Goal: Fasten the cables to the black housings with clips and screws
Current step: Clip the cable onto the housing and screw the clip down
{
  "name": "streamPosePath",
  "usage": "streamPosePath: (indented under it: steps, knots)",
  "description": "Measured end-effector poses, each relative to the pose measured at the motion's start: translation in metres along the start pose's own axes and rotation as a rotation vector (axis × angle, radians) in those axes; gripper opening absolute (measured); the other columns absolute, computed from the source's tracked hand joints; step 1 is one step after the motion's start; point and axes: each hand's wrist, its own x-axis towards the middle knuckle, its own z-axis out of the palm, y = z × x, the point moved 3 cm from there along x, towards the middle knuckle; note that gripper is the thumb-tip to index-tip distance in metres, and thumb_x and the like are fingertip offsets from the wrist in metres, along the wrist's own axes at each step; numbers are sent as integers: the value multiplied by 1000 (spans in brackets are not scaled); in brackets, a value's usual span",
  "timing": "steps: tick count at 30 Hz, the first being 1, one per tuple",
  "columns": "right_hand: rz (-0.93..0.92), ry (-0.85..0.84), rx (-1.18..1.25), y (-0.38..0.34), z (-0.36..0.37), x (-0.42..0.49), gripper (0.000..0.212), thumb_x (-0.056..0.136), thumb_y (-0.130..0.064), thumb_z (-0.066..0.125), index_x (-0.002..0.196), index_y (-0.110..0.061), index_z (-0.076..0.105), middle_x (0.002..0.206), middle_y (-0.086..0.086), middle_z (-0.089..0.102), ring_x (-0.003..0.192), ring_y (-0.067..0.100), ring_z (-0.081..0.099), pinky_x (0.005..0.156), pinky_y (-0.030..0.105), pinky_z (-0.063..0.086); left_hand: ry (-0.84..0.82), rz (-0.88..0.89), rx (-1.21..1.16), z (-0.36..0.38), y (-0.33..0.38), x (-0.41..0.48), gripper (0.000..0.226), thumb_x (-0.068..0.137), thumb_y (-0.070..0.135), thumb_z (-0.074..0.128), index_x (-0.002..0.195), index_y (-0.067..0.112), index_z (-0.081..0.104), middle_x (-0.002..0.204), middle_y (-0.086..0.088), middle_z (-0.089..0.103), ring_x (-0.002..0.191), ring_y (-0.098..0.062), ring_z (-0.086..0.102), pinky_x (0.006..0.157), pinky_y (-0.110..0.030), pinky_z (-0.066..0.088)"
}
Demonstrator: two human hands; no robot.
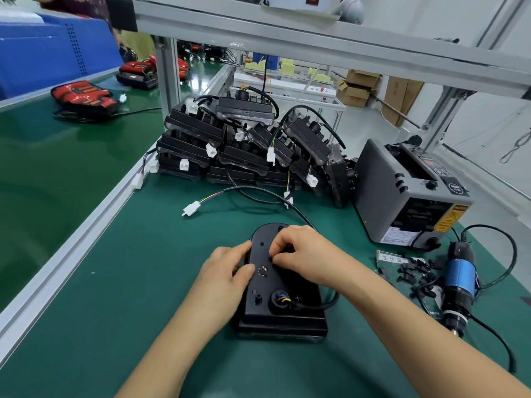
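While the left hand [227, 271] gripped the edge of the housing [267, 288] on the surface [129, 282], the right hand [301, 254] pinched something hidden atop it. A slip might have dropped it, leaving the cable [316, 305] loose.

A black housing [275, 308] lies flat on the green worktop [143, 282], rounded end farthest. Its cable [330, 303] leaves a round hole near the square end and curves away to a white connector [192, 208]. Loose black clips [416, 272] lie scattered to its right.
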Motion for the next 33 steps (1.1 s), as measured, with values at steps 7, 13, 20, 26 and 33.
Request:
streamPosePath:
  steps: [7, 13, 20, 26, 33]
  knots:
    - [-66, 96, -82, 14, 1, -24, 35, 92, -9, 48, 112, -29, 69, 116, -13, 59, 114, 12, 36, 100, 21, 28, 160, 482, 733, -6, 19, -19, 63, 47, -8, 79, 98, 30, 76, 117, -7, 66, 98, -36, 62, 75, -46, 52]
    - [91, 253, -15, 31, -8, -40, 24, 92, -27, 54, 114, -29, 63, 119, -10, 54, 117, 13, 42, 100, 28, 35, -141, 192, 315, -8, 1, 12, 63, 86, -7, 38, 120, 40, 61, 148, 19, 29, 136, -11, 19, 109, -18, 11]
    - [449, 219, -401, 54, -13, -74, 60, 83, -74, 37, 118, -25, 40, 107, -2, 59, 97, 24, 59, 69, 34, 43, 246, -58, 602, -41, -12, 117, 37, 99, 24, 43, 132, 9, 44, 139, -9, 43, 123, -30, 37, 91, -41, 38]
    - [463, 145, -331, 62, -1, -72, 66, 85, -72, 36, 125, -21, 45, 112, 2, 64, 109, 27, 57, 83, 35, 45, 24, -140, 914, -30, -8, 132, 29, 98, 29, 47, 115, 9, 59, 108, -12, 63, 105, -29, 53, 78, -36, 44]
    - [387, 134, -225, 59, 8, -65, 44, 95, -54, 34, 113, -18, 54, 115, 5, 61, 110, 27, 55, 86, 34, 43, -300, -394, 297, -43, -10, 60, 27, 94, 23, 54, 72, 7, 59, 62, -4, 68, 38, -16, 53, 46, -18, 45]
